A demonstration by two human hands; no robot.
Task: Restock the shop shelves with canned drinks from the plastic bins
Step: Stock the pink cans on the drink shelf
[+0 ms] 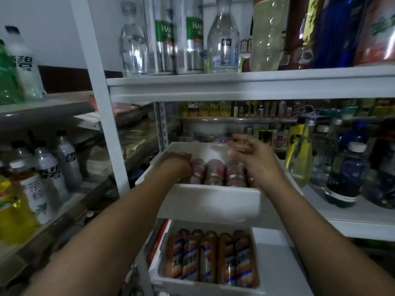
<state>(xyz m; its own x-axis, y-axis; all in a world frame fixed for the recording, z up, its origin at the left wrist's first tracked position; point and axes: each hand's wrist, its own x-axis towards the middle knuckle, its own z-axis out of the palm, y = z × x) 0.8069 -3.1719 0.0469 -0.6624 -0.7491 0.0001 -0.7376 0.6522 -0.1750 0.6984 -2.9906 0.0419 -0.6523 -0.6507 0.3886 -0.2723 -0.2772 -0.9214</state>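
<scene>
A white plastic bin (pixel 210 198) sits on the middle shelf, filled with red cans (pixel 214 170) lying on their sides. My left hand (pixel 178 165) reaches down into the bin's left side, fingers curled around a red can at the left. My right hand (pixel 254 155) hovers over the bin's right side with fingers spread and relaxed, holding nothing. Below, a second white bin (pixel 205 286) holds several orange cans (pixel 210 259) lying side by side.
Clear and green-labelled bottles (pixel 189 39) stand on the top shelf. Yellow and blue bottles (pixel 346 165) crowd the shelf right of the upper bin. A grey rack at left carries white-labelled bottles (pixel 51 167). A white upright post (pixel 100 103) stands left of the bin.
</scene>
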